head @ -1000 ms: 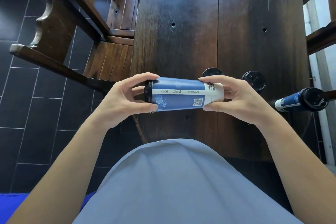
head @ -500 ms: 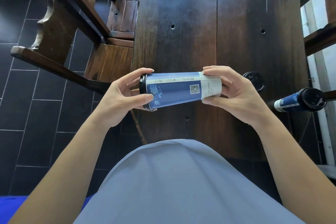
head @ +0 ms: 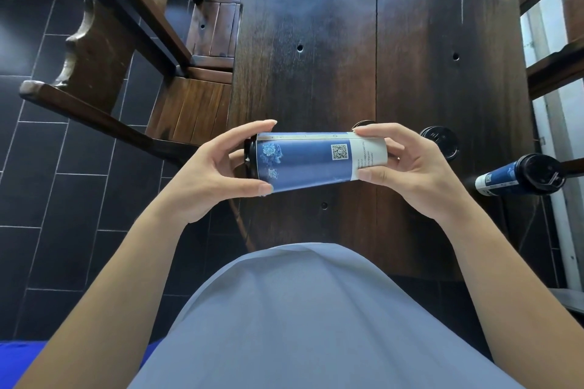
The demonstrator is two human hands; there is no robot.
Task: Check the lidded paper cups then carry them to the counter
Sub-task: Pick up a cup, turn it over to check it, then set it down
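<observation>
- Item: tall blue-and-white paper cup with black plastic lid (head: 311, 158), held on its side in the air above the near end of the dark plank wooden table (head: 379, 73); lid to the person's left, white base band to the right.
- Left hand (head: 208, 180): fingers and thumb curled round the lid end, gripping it.
- Right hand (head: 407, 167): fingertips and thumb pinching the base end.
- Step in hand, as judged: inspection of this cup. To do it well, roll the cup slowly between both hands, keep pressure light on the thin wall, and watch the lid seam for lifting or seepage (a sideways cup leaks at a loose lid).
- Surface: smooth printed paper, floral motif, square code, vertical seam strip; tapered cylinder, wider at the lid.
- Other stock: second blue paper cup with black lid (head: 521, 175) at the table's right edge; two more black round lids (head: 441, 140) beside the right hand, cup bodies not visible.
- Surroundings: carved brown wooden chair (head: 126, 50), matte black floor tiles (head: 47, 167).
- Counter: not in view.
</observation>
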